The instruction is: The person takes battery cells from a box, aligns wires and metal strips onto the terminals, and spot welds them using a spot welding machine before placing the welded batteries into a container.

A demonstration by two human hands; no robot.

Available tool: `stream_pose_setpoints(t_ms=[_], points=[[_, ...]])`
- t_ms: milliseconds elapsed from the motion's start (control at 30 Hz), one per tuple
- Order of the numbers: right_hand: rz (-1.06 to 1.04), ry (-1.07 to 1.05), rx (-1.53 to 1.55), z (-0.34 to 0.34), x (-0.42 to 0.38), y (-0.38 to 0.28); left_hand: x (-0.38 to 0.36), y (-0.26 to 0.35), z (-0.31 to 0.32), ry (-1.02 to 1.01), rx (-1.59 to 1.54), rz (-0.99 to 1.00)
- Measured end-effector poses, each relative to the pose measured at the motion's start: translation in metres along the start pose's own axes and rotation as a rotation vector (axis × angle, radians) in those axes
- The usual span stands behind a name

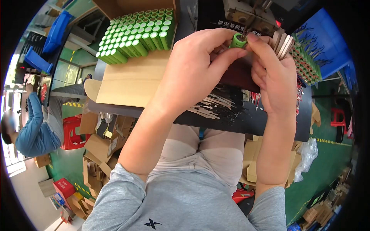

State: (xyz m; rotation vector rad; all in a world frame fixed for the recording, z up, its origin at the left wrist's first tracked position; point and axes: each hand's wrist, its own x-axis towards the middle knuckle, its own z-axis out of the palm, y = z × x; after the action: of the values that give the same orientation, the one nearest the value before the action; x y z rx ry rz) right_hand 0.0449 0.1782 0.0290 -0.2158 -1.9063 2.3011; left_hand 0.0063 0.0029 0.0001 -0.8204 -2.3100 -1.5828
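Between the thumb and fingers of my left hand (196, 65) is a green battery cell (237, 41), its end turned up beneath the metal tips of a spot-welding machine (252, 17). My right hand (273, 69) is at the cell's right side, thumb and index finger pinched near its top; what they hold is too small to make out. Several pale strips (283, 43) stick out by my right fingers. Below my hands, thin nickel-like strips (216, 104) lie scattered on the dark table (246, 122).
Rows of green cells (135, 38) stand in a cardboard box (127, 82) at the left. Finished-looking cells with wires (308, 63) sit by a blue bin (327, 42) at the right. A co-worker (36, 127) sits far left near a red stool (73, 131).
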Motion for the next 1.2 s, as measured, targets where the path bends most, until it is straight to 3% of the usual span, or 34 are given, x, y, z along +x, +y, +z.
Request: stream_pose_setpoints(t_ms=[267, 400, 467, 500, 600, 700, 833, 1200], points=[[0.015, 0.167, -0.078, -0.037, -0.035, 0.001, -0.016, 0.015, -0.014, -0.070, -0.163, -0.068], [-0.039, 0.266, -0.739, -0.070, -0.052, 0.019, -0.021, 0.020, -0.034, -0.066, 0.049, 0.136], [-0.004, 0.229, -0.919, -0.081, -0.060, 0.028, -0.022, 0.019, -0.039, -0.090, 0.000, 0.058], [-0.099, 0.209, -0.836, -0.093, -0.062, 0.051, -0.022, 0.022, -0.042, -0.108, -0.014, -0.009], [-0.280, 0.146, -1.154, -0.093, -0.069, 0.051, -0.016, 0.023, -0.037, -0.073, -0.066, -0.107], [-0.290, 0.206, -1.075, -0.092, -0.069, 0.057, -0.003, 0.032, -0.035, -0.070, 0.006, -0.192], [-0.281, 0.274, -1.082, -0.091, -0.068, 0.061, 0.007, 0.029, -0.021, -0.088, -0.119, -0.272], [-0.315, 0.322, -1.043, -0.095, -0.067, 0.070, 0.007, 0.011, -0.012, -0.088, -0.326, -0.237]])
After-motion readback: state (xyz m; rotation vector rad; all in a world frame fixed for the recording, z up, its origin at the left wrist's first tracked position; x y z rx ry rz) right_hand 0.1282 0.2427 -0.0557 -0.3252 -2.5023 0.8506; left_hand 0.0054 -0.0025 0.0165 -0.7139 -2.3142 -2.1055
